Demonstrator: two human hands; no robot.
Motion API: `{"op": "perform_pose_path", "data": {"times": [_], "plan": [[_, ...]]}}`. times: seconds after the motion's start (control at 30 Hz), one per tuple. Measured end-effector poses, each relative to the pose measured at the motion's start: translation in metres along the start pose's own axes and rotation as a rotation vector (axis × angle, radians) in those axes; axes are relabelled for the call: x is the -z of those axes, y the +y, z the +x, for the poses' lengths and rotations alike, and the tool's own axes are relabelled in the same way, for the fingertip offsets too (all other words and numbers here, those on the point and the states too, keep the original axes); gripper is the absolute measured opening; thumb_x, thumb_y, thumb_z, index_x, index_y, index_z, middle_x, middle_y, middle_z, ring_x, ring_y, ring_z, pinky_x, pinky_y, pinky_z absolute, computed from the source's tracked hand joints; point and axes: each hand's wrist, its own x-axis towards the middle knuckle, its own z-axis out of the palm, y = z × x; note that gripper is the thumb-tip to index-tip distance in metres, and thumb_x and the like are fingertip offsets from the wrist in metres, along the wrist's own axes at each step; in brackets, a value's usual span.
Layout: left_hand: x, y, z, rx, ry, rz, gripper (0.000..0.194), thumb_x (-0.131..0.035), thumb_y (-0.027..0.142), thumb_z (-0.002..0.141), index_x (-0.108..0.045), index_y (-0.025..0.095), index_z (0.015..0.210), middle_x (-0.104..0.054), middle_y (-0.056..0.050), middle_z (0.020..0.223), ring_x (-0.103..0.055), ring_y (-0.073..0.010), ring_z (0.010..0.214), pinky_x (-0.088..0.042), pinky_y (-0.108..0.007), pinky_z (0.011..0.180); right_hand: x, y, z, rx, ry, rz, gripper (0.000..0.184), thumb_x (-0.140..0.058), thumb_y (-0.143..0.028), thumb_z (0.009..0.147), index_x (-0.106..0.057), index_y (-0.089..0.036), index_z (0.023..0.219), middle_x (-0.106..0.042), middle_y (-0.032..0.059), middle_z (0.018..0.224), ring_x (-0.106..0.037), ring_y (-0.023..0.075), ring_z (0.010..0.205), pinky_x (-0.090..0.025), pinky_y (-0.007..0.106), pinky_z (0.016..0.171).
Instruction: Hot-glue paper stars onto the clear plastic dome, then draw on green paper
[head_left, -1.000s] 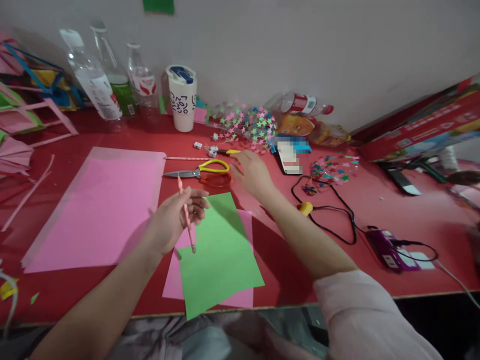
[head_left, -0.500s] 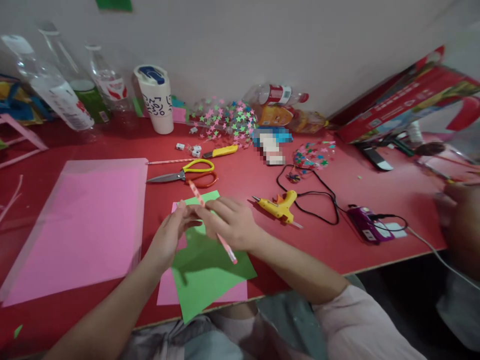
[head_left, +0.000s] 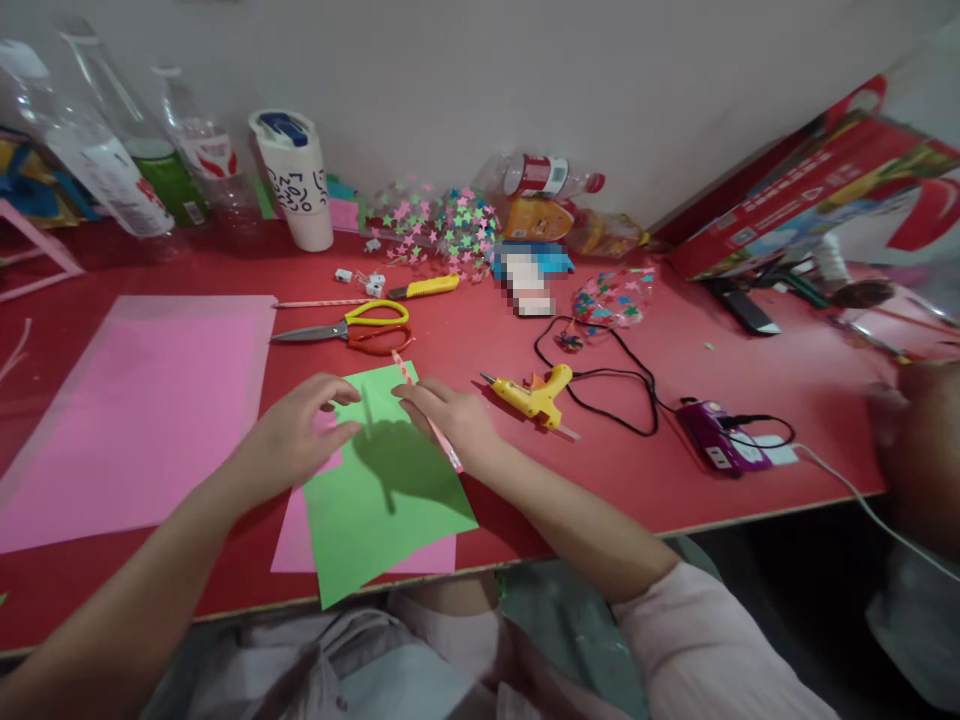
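Observation:
My left hand (head_left: 296, 435) lies open with its fingers spread on the upper left edge of a green paper sheet (head_left: 382, 495). At the sheet's upper right edge, my right hand (head_left: 450, 415) is closed around a pink pencil (head_left: 403, 370) that slants across it. The green sheet lies on a smaller pink sheet (head_left: 289, 545) at the near edge of the red table (head_left: 660, 490). Yellow-handled scissors (head_left: 352, 328) rest just beyond the green sheet.
A big pink sheet (head_left: 135, 420) covers the left. A yellow glue gun (head_left: 532, 393) with black cord, a purple device (head_left: 720, 450), a yellow knife (head_left: 424, 288), paper stars (head_left: 435, 220), a cup (head_left: 292, 180), bottles (head_left: 112, 170) and a red box (head_left: 810, 190) surround the work. Another person's hand (head_left: 915, 450) is at the right.
The pencil passed from my left hand to my right, which drew back from near the scissors. My left hand now rests open on the green sheet. The view shifted right.

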Motion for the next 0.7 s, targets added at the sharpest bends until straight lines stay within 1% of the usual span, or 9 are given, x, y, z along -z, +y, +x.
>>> {"op": "perform_pose_path", "data": {"times": [0.03, 0.1, 0.17, 0.23, 0.37, 0.5, 0.57, 0.63, 0.7], "plan": [[0.005, -0.002, -0.007, -0.062, -0.062, 0.074, 0.035, -0.055, 0.042, 0.083, -0.058, 0.021, 0.110, -0.060, -0.008, 0.123, -0.056, -0.0264, 0.116, -0.045, -0.045, 0.102, 0.003, 0.005, 0.000, -0.014, -0.003, 0.003, 0.028, -0.038, -0.027, 0.099, -0.064, -0.021, 0.107, -0.066, 0.0037, 0.088, -0.060, 0.0108, 0.068, -0.039, 0.021, 0.057], [0.013, -0.010, -0.022, -0.154, -0.173, 0.199, 0.049, -0.056, 0.044, 0.085, -0.050, 0.023, 0.128, -0.044, -0.010, 0.145, -0.042, -0.0285, 0.135, -0.038, -0.046, 0.111, 0.009, 0.016, 0.000, -0.058, 0.009, 0.043, 0.026, -0.040, -0.023, 0.097, -0.063, -0.020, 0.109, -0.064, 0.0059, 0.092, -0.061, 0.0128, 0.073, -0.043, 0.022, 0.062], [0.013, -0.021, -0.036, -0.178, -0.262, 0.288, 0.063, -0.056, 0.046, 0.086, -0.037, 0.025, 0.142, -0.027, -0.010, 0.157, -0.030, -0.0290, 0.143, -0.036, -0.046, 0.113, 0.014, 0.027, 0.000, -0.100, 0.036, 0.077, 0.024, -0.043, -0.020, 0.094, -0.061, -0.017, 0.110, -0.062, 0.0091, 0.099, -0.061, 0.0147, 0.077, -0.046, 0.025, 0.066], [0.007, -0.032, -0.045, -0.189, -0.302, 0.367, 0.070, -0.055, 0.047, 0.087, -0.028, 0.025, 0.147, -0.018, -0.011, 0.160, -0.024, -0.0305, 0.145, -0.034, -0.048, 0.114, 0.016, 0.031, 0.001, -0.116, 0.014, 0.144, 0.025, -0.048, -0.020, 0.091, -0.058, -0.018, 0.113, -0.061, 0.0103, 0.103, -0.061, 0.0154, 0.077, -0.048, 0.027, 0.068], [-0.012, -0.045, -0.041, -0.303, -0.294, 0.460, 0.068, -0.053, 0.049, 0.089, -0.033, 0.020, 0.147, -0.021, -0.015, 0.159, -0.021, -0.0319, 0.146, -0.026, -0.052, 0.117, 0.010, 0.022, -0.001, -0.003, -0.052, 0.260, 0.024, -0.046, -0.023, 0.094, -0.057, -0.018, 0.114, -0.064, 0.0100, 0.101, -0.063, 0.0175, 0.087, -0.051, 0.030, 0.076], [-0.018, -0.040, -0.020, -0.377, -0.318, 0.428, 0.062, -0.051, 0.046, 0.090, -0.037, 0.020, 0.145, -0.028, -0.015, 0.157, -0.024, -0.0313, 0.145, -0.022, -0.052, 0.118, 0.002, 0.016, -0.004, 0.034, -0.136, 0.306, 0.025, -0.042, -0.025, 0.097, -0.054, -0.017, 0.116, -0.066, 0.0117, 0.110, -0.062, 0.0195, 0.102, -0.052, 0.035, 0.085], [-0.013, -0.034, -0.009, -0.347, -0.329, 0.405, 0.063, -0.051, 0.044, 0.090, -0.037, 0.019, 0.145, -0.026, -0.015, 0.158, -0.028, -0.0314, 0.144, -0.024, -0.050, 0.117, -0.002, 0.020, -0.005, 0.048, -0.176, 0.261, 0.030, -0.048, -0.027, 0.093, -0.051, -0.016, 0.122, -0.062, 0.0147, 0.121, -0.056, 0.0238, 0.117, -0.049, 0.043, 0.094], [-0.007, -0.028, 0.000, -0.273, -0.324, 0.378, 0.066, -0.054, 0.043, 0.088, -0.035, 0.020, 0.146, -0.021, -0.015, 0.159, -0.029, -0.0321, 0.143, -0.028, -0.050, 0.115, -0.005, 0.024, -0.005, 0.038, -0.214, 0.179, 0.044, -0.058, -0.031, 0.087, -0.048, -0.014, 0.126, -0.055, 0.0188, 0.132, -0.045, 0.0293, 0.129, -0.043, 0.050, 0.101], [-0.002, -0.022, 0.006, -0.219, -0.321, 0.376, 0.071, -0.058, 0.045, 0.084, -0.034, 0.021, 0.146, -0.019, -0.014, 0.160, -0.025, -0.0339, 0.144, -0.026, -0.052, 0.115, -0.006, 0.025, -0.004, -0.009, -0.251, 0.092, 0.056, -0.065, -0.037, 0.082, -0.047, -0.011, 0.128, -0.052, 0.0221, 0.135, -0.040, 0.0335, 0.133, -0.040, 0.053, 0.102]]}}
